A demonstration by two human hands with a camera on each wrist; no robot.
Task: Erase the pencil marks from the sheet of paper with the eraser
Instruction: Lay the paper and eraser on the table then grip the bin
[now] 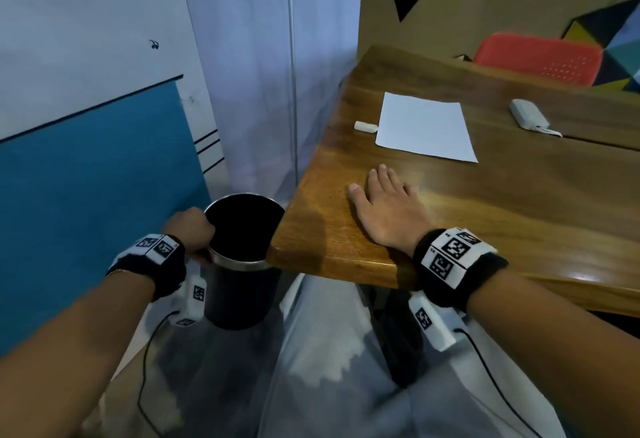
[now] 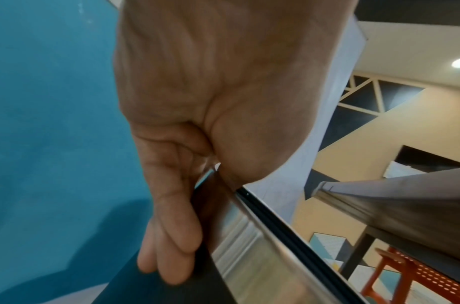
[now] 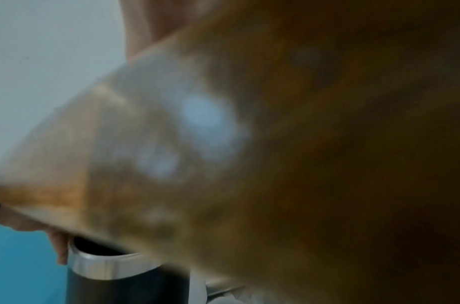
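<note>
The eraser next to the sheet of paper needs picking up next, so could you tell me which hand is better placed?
The right hand: it lies flat and free on the table, near the eraser. The left hand grips the bin rim off the table.

office | wooden desk (image 1: 450, 202) | blue partition panel (image 1: 86, 195) | red chair (image 1: 536, 58)

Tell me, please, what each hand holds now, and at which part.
The left hand grips the bin by its metal rim. The right hand holds nothing; it lies flat on the table.
</note>
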